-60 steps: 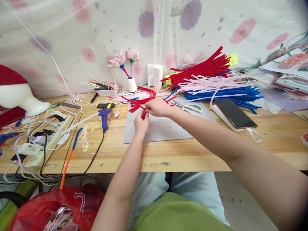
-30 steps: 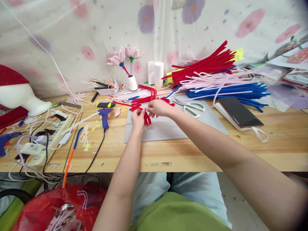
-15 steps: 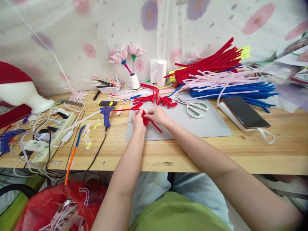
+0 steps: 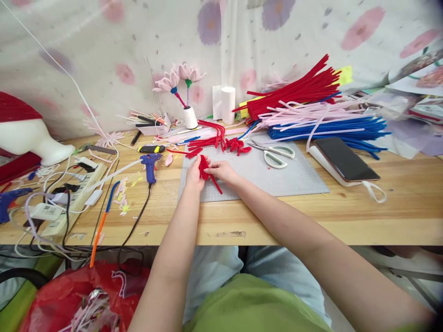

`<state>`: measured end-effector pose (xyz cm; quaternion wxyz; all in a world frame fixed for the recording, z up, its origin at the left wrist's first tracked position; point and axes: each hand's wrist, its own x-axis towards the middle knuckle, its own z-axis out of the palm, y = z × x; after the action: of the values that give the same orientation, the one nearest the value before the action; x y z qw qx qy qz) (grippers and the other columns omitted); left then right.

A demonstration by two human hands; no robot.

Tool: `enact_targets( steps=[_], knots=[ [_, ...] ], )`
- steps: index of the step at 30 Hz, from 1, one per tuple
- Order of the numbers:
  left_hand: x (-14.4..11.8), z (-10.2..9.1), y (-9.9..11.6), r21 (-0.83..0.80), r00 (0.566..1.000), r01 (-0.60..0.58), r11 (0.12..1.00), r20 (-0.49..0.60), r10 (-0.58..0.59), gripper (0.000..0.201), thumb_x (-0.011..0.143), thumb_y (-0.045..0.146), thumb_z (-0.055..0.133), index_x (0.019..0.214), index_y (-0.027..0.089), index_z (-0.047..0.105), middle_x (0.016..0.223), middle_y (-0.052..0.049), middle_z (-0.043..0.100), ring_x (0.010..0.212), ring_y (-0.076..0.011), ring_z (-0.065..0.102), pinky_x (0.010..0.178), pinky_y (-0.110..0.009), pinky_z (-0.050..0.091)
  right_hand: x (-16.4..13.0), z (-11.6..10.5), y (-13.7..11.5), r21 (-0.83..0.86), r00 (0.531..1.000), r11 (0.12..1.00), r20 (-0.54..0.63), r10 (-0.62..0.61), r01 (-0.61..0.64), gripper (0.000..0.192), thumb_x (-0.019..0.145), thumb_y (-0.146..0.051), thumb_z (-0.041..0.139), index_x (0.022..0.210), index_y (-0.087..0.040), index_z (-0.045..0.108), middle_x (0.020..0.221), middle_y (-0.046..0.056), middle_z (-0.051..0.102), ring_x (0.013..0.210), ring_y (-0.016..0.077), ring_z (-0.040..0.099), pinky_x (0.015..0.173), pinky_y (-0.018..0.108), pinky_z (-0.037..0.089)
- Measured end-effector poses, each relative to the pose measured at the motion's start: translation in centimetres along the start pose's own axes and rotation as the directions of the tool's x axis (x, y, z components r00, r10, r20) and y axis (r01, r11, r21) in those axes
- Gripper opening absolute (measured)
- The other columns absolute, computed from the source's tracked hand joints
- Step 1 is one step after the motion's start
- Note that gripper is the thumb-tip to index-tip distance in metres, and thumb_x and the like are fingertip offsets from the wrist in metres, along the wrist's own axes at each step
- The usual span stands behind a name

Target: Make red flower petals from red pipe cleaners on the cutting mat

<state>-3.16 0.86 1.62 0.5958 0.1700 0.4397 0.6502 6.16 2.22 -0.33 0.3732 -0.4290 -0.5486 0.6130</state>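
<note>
Both hands are pinched together on a folded red pipe cleaner [image 4: 205,169] right over the near left corner of the grey mat [image 4: 294,177]. The left hand [image 4: 194,175] clamps the bent bundle from the left, and the right hand [image 4: 223,171] has its fingertips closed on the other side, with one loose end poking out toward the near right. Looks to me like the bending/twisting stage, shaping the loops into a petal-ish bit. I'd guess the next move needs a firm pinch at the base while the free tail gets wrapped around, otherwise the loops will spring open.

The piece itself is fuzzy, bright red, doubled over a few times into a short tight bunch, standing roughly upright between the fingers.

More red bent pieces [image 4: 221,140] lie farther back on the mat, scissors [image 4: 275,154] to the right of those, and a blue glue gun [image 4: 150,166] off to the left on the table [image 4: 311,216].
</note>
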Motion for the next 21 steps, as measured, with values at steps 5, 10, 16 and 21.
enact_targets(
  steps=[5, 10, 16, 21],
  knots=[
    [-0.5, -0.1, -0.4, 0.213, 0.993, -0.115, 0.970, 0.013, 0.115, 0.023, 0.067, 0.032, 0.064, 0.077, 0.011, 0.063, 0.068, -0.004, 0.065, 0.068, -0.0129, 0.062, 0.064, -0.024, 0.046, -0.7, 0.0, -0.6, 0.025, 0.998, 0.998, -0.001, 0.059, -0.059, 0.014, 0.064, -0.025, 0.062, 0.057, -0.013, 0.059, 0.052, 0.000, 0.058, 0.047, 0.0072, 0.047, 0.049, 0.021, 0.036],
    [-0.2, -0.5, -0.3, 0.237, 0.971, -0.205, 0.950, -0.071, 0.228, 0.020, 0.066, 0.029, 0.063, 0.073, 0.011, 0.060, 0.056, 0.000, 0.059, 0.054, -0.0093, 0.057, 0.055, -0.021, 0.044, -1.3, -0.5, -1.1, -0.391, 0.988, 0.907, 0.077, -0.135, 0.155, 0.029, 0.064, -0.039, 0.065, 0.050, -0.015, 0.058, 0.049, 0.001, 0.054, 0.054, 0.0114, 0.051, 0.052, 0.023, 0.033],
    [-0.5, -0.4, -0.5, 0.409, 0.941, -0.335, 0.849, 0.099, 0.323, 0.019, 0.074, 0.031, 0.055, 0.083, 0.014, 0.055, 0.058, 0.004, 0.053, 0.038, -0.0018, 0.038, 0.039, -0.016, 0.031, -0.6, -2.9, -2.1, -0.261, 0.937, 0.919, -0.109, -0.333, 0.296, 0.036, 0.070, -0.050, 0.053, 0.069, -0.015, 0.063, 0.060, 0.001, 0.055, 0.053, 0.0086, 0.044, 0.050, 0.022, 0.032],
    [-0.4, -0.2, -1.9, 0.489, 0.902, -0.431, 0.758, 0.251, 0.351, 0.043, 0.077, 0.023, 0.051, 0.116, 0.021, 0.034, 0.059, 0.006, 0.054, 0.038, -0.0047, 0.041, 0.040, -0.017, 0.031, -0.3, -2.8, -2.1, -0.043, 0.978, 0.978, -0.040, -0.203, 0.202, 0.032, 0.063, -0.044, 0.059, 0.072, -0.014, 0.061, 0.060, -0.001, 0.052, 0.048, 0.0061, 0.038, 0.044, 0.021, 0.027]
  ],
)
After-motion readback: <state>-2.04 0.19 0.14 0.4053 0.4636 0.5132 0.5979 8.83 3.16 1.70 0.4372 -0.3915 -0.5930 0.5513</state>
